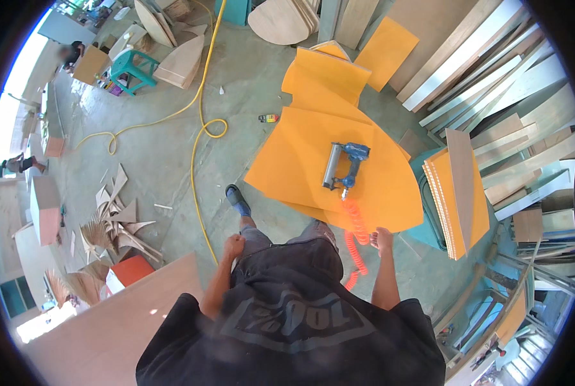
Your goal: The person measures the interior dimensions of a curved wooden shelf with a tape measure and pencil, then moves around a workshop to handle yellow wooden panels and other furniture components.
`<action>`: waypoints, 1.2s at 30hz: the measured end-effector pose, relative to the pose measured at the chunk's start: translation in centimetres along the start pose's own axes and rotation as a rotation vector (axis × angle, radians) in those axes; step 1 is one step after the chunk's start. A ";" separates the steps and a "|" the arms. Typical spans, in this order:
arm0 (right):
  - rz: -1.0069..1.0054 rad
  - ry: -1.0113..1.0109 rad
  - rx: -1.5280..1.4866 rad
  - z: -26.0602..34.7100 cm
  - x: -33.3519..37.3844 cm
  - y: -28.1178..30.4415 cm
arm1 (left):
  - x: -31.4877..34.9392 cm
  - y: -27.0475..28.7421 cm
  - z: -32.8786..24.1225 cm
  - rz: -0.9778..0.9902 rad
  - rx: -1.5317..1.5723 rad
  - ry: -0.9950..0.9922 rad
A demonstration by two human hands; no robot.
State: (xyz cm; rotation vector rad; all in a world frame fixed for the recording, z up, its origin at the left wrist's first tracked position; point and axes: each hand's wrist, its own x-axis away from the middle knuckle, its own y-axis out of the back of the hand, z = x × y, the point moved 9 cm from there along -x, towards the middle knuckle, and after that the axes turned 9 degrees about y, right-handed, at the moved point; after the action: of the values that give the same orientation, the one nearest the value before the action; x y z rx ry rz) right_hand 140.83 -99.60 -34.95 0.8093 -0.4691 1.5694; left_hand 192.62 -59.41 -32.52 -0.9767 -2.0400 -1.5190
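Note:
My left hand (234,246) hangs beside my left thigh, its fingers curled closed, with nothing visible in it. My right hand (383,239) is by the near edge of an orange panel (390,174), fingers loosely bent and apart; whether it touches the panel is unclear. On the panel lies a blue and silver pneumatic nail gun (346,166). A coiled orange air hose (356,222) runs from its handle over the panel's edge and down beside my right hand. More orange panels (326,71) overlap beyond.
A yellow hose (196,174) winds across the floor. Wood offcuts (117,219) are heaped at left, near a pale board (120,321). Stacked orange-faced panels (458,193) stand at right, with leaning planks (474,64) behind. A green stool (133,69) and another person (24,163) are farther off.

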 end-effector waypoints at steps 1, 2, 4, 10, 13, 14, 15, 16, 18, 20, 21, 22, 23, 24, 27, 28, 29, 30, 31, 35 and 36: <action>0.011 -0.014 0.021 -1.0 0.3 -1.7 | -0.8 0.3 1.0 0.000 -0.009 -0.006; 0.023 -0.026 0.042 -2.3 1.0 -3.7 | -2.3 1.2 2.0 0.000 0.006 -0.013; 0.028 -0.077 0.070 -5.1 2.4 -8.4 | -7.0 3.1 3.9 -0.003 0.033 -0.037; 0.100 -0.333 0.074 -12.9 14.0 -26.4 | -21.3 17.0 9.6 -0.031 -0.133 -0.053; 0.250 -0.237 0.165 -12.8 18.2 -35.4 | -26.0 24.8 11.9 -0.031 -0.013 0.081; 0.276 -0.196 0.188 -12.5 19.0 -37.8 | -26.6 26.6 12.1 -0.070 -0.002 0.028; 0.290 -0.152 0.208 -11.8 19.2 -39.7 | -27.7 28.5 12.4 -0.087 0.012 0.020; 0.291 -0.118 0.215 -11.1 19.2 -41.2 | -29.0 30.0 12.7 -0.104 0.046 0.026; 0.260 -0.083 0.190 -9.6 18.5 -43.2 | -31.3 31.0 11.7 -0.049 -0.173 -0.082; 0.195 -0.069 0.127 -7.8 17.1 -43.9 | -32.6 30.6 9.2 -0.029 -0.419 -0.254; 0.156 -0.060 0.097 -6.8 16.5 -43.9 | -33.3 30.3 8.6 0.014 -0.374 -0.192; 0.108 -0.052 0.069 -5.8 15.9 -43.5 | -33.6 29.3 7.9 0.075 -0.353 -0.096; 0.029 -0.067 0.062 -5.2 15.5 -42.7 | -33.4 28.9 4.7 0.072 -0.345 -0.237; 0.009 -0.068 0.025 -4.6 15.2 -42.3 | -32.9 28.1 2.3 0.108 -0.372 -0.298; -0.093 -0.113 0.028 -4.2 14.7 -40.6 | -31.6 26.2 -6.2 0.167 -0.323 -0.326; -0.103 -0.141 0.051 -4.5 14.6 -40.4 | -30.9 26.2 -9.2 0.152 -0.233 -0.337; -0.114 -0.175 0.085 -5.0 14.3 -40.2 | -30.4 25.7 -12.3 0.204 -0.196 -0.366; -0.101 -0.211 0.090 -5.5 14.0 -40.5 | -29.9 25.3 -15.1 0.259 -0.153 -0.383; -0.092 -0.250 0.101 -6.0 13.4 -40.9 | -29.4 25.1 -17.8 0.283 -0.165 -0.424; -0.082 -0.403 0.090 -6.8 9.5 -43.7 | -31.1 25.4 -26.0 0.359 -0.289 -0.499; -0.055 -0.378 0.039 -5.6 7.5 -44.9 | -32.3 25.4 -27.8 0.364 -0.331 -0.518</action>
State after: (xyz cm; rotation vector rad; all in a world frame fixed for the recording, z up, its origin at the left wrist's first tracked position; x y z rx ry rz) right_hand 183.19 -82.83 -40.09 1.1465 -0.6831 1.3802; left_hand 230.84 -90.94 -29.20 -1.9224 -1.7922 -1.5361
